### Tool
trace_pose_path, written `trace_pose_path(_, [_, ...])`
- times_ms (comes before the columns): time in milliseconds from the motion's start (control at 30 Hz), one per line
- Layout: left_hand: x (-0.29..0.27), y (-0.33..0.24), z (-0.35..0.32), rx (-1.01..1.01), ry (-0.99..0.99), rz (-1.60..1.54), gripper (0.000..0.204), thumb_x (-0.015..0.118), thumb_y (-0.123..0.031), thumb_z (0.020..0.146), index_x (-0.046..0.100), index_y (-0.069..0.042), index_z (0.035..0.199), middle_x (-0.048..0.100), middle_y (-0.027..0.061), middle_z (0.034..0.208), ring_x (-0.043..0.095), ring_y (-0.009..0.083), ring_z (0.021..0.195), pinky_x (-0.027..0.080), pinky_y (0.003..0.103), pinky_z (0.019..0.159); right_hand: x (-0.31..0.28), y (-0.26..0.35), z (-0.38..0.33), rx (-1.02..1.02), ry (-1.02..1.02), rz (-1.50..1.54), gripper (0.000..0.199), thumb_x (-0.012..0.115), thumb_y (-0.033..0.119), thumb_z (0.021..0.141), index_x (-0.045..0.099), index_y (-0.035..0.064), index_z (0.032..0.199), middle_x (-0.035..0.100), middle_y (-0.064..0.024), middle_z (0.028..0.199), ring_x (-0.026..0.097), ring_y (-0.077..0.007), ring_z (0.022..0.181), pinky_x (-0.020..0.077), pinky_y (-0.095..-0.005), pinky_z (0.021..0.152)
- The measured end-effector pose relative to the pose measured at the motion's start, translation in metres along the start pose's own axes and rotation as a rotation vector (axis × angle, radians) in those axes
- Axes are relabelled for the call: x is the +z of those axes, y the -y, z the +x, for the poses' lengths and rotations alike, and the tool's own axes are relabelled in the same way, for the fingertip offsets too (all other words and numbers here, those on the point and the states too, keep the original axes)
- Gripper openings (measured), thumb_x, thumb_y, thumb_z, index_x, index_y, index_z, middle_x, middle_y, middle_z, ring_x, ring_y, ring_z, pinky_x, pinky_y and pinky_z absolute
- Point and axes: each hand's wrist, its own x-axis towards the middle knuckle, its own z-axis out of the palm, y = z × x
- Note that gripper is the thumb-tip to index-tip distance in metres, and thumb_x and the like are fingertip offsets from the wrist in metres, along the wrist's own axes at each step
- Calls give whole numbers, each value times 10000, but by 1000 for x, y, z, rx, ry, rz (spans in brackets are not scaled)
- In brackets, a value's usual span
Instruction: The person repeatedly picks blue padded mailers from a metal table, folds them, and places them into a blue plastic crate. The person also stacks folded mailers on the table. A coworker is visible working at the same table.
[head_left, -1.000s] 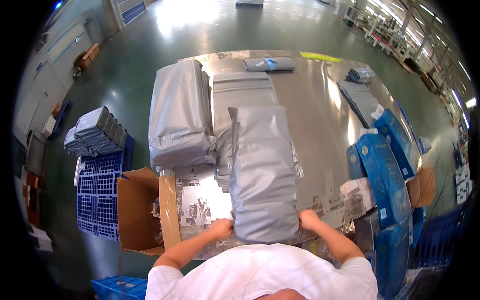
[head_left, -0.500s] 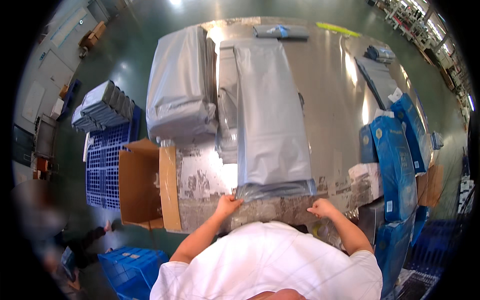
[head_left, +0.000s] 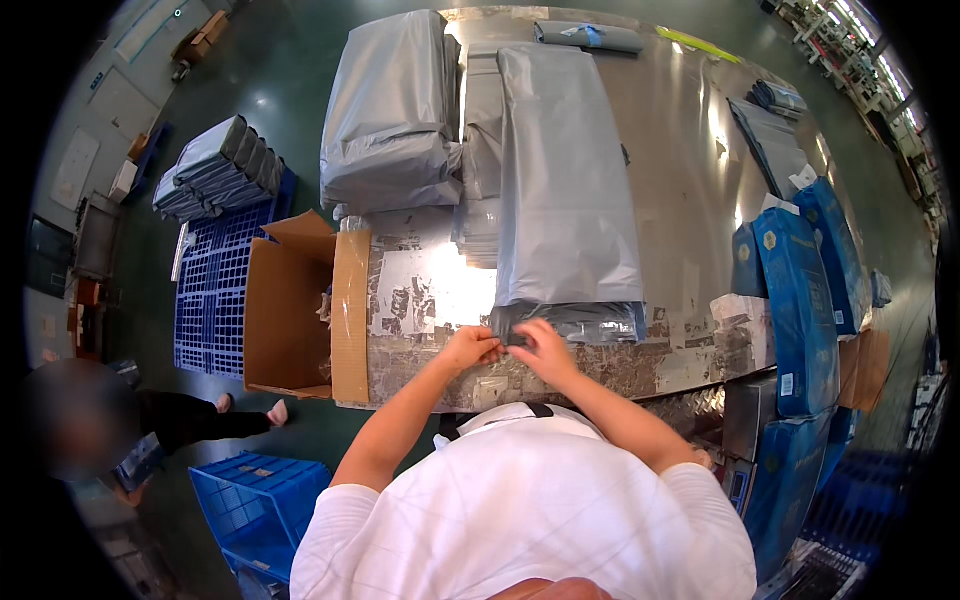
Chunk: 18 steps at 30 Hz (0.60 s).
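Head view: a long grey poly mailer bag (head_left: pixel 566 180) lies lengthwise on the metal bench (head_left: pixel 690 200), its folded near end at the bench's front edge. Left hand (head_left: pixel 472 348) and right hand (head_left: pixel 540 345) sit close together at that end's left corner, fingers pinched on the flap; both hold the bag's edge. A bulkier stack of grey bags (head_left: pixel 392 110) lies just left of it. An open cardboard box (head_left: pixel 290 305) stands against the bench's left end, beside a blue plastic crate (head_left: pixel 205 300). Blue packages (head_left: pixel 800 290) line the right side.
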Motion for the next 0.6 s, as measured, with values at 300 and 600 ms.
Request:
trace_pose_path(300, [-7, 6, -10, -14, -4, -1, 179, 526, -115, 869, 646, -22, 774, 603, 22, 623, 540, 72, 550, 405, 201, 490, -106, -19, -94, 400, -394, 367, 121, 505, 130, 882, 526, 12, 901, 555, -79, 746, 531, -149, 667, 444, -275, 606])
trace_pose_path(600, [-28, -29, -25, 628, -476, 1174, 401, 543, -11, 723, 574, -151, 1097, 463, 181, 1230, 500, 259, 1080, 402, 427, 914, -239, -42, -167, 178, 215, -928, 320, 503, 98, 746, 533, 61, 1063, 517, -137, 1052, 518, -303, 956, 433, -418, 805])
